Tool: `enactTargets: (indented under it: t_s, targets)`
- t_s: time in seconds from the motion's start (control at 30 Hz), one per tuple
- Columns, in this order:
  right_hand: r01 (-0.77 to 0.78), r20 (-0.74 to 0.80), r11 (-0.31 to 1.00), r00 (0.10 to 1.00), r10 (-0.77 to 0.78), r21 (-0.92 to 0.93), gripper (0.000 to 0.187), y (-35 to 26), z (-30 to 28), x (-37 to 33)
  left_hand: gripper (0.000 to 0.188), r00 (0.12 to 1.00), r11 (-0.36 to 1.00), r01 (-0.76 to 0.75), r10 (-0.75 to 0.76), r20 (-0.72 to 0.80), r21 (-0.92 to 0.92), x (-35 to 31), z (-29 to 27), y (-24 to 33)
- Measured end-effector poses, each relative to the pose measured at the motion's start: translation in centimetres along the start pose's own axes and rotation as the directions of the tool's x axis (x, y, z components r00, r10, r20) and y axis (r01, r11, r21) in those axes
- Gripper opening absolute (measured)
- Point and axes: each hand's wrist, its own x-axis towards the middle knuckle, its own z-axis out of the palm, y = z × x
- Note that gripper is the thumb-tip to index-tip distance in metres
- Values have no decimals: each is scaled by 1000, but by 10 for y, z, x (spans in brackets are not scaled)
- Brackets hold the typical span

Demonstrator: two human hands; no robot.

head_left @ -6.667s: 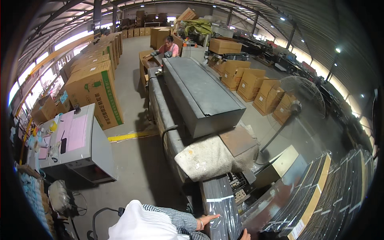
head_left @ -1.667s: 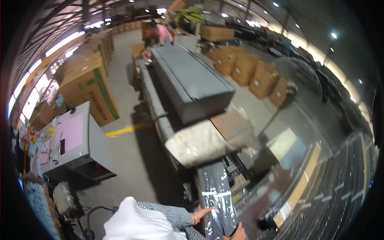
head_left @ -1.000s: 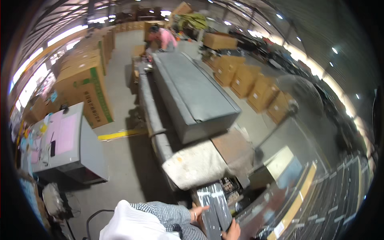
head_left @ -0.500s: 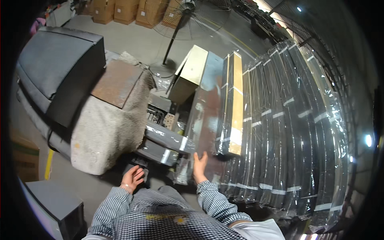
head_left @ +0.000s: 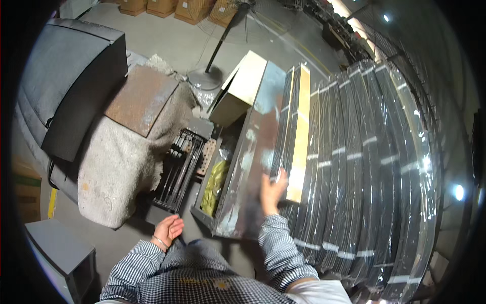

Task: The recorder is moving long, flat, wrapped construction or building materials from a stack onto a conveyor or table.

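Observation:
My right hand [head_left: 273, 191] has its thumb and fingers apart and touches the near end of long dark plastic-wrapped bars [head_left: 284, 126]. These lie lengthwise on a worn metal-topped bench [head_left: 243, 195], beside a pale yellow strip [head_left: 298, 137]. Whether the fingertips curl round a bar is hard to see. Lower and to the left, my left hand [head_left: 169, 230] hangs empty with its fingers stretched out. It is nearest to a dark rack of metal rods [head_left: 177, 175].
Many long wrapped dark pieces [head_left: 354, 172] stand in a row at the right. A rough cloth-covered support [head_left: 119, 172] carries a rusty plate [head_left: 142, 99]. Behind are a cream box [head_left: 245, 78], a standing fan [head_left: 220, 50] and cartons [head_left: 192, 10]. A grey box [head_left: 63, 245] sits lower left.
Two grey wrapped pieces that lay across the gap left of the bench no longer show there, exposing the rod rack. My right hand has moved right and forward to the bars; my left hand stays low.

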Motion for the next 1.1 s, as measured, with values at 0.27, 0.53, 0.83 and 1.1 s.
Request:
enactTargets:
  t_s: [0.27,0.53,0.83,1.1]
  targets:
    - [-190,-130,781,982,139,-595,96,163,-28,38,28,996,966,66,-79,41,251,52,42,-29]
    - [-474,383,693,875,297,544,108,159,-45,-23,26,975,914,123,-185,127,388,64,127,-103]
    - [-137,356,916,892,280,-377,110,160,-152,-335,46,930,755,296,-367,3,585,41,87,-188]
    - [171,466,903,884,36,-394,80,182,-272,-413,113,978,820,194,-206,-39,539,47,74,-251]
